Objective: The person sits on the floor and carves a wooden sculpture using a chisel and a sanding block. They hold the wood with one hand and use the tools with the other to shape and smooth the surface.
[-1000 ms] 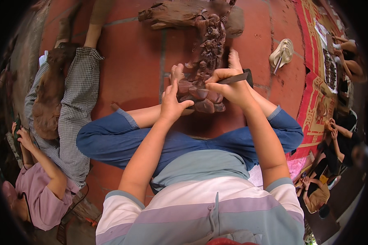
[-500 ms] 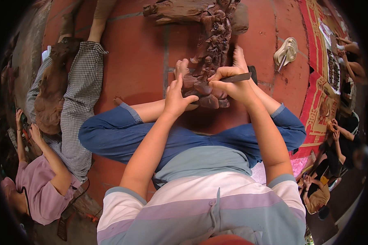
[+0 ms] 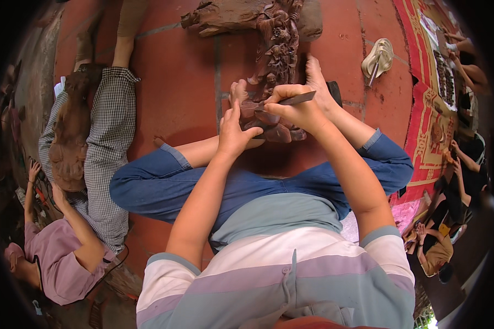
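Note:
A dark reddish-brown wood carving (image 3: 280, 60) with figures and leaves lies lengthwise before me, its lumpy base (image 3: 277, 133) nearest my body and between my bare feet. My right hand (image 3: 293, 107) is closed in a pinch around a flat dark carving tool (image 3: 297, 99). The tool's thin tip meets the upper side of the base. At the base's left edge, my left hand (image 3: 235, 133) has its fingers stretched out and its thumb spread toward the wood. The thumb tip seems to touch the base; the fingers' undersides are hidden.
A rough log (image 3: 225, 19) lies under the carving's far end. A pale shoe-like item (image 3: 377, 59) sits on the red tiles at right, near a red-and-gold mat (image 3: 422, 159). At left, a person in checked trousers (image 3: 112, 148) sits with another wood carving (image 3: 68, 145).
My right hand has shifted left across the base with the carving tool. My left hand stays nearly in place. The view has moved slightly, and the person at left has moved their hands.

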